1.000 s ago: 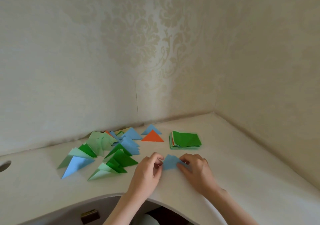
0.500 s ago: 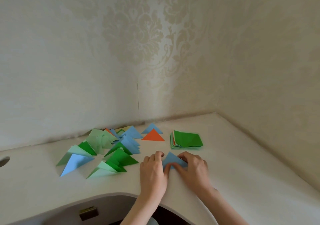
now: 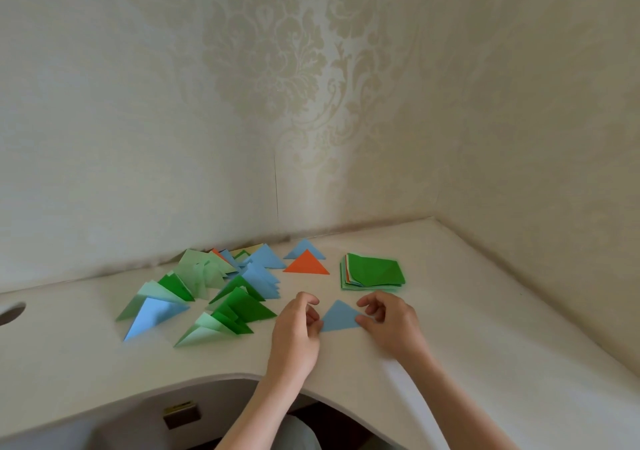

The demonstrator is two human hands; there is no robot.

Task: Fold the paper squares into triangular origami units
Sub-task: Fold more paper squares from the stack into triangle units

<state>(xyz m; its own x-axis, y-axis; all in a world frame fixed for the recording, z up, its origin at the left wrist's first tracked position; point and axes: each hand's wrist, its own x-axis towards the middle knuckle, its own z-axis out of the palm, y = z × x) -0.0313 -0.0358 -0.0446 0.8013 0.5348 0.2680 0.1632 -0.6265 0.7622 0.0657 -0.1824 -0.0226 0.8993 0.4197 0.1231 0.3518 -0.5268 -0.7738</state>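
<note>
A light blue paper triangle (image 3: 340, 318) lies flat on the white desk (image 3: 485, 328) between my hands. My left hand (image 3: 298, 331) pinches its left corner with curled fingers. My right hand (image 3: 391, 321) pinches its right corner, fingers curled above the paper. Behind it sits a stack of paper squares (image 3: 372, 273) with a dark green sheet on top. To the left lies a spread pile of folded triangles (image 3: 214, 293) in green, pale green and blue. An orange triangle (image 3: 306, 263) and a blue triangle (image 3: 304, 248) lie apart near the wall.
The desk fits into a corner of two patterned walls (image 3: 277, 103). A round cable hole (image 3: 12, 312) is at the far left. The desk's front edge curves inward in front of me, with a dark latch (image 3: 181, 415) below it.
The blue paper went from being pressed under both hands' fingers to a flat triangle held at its two side corners. My hands have moved apart.
</note>
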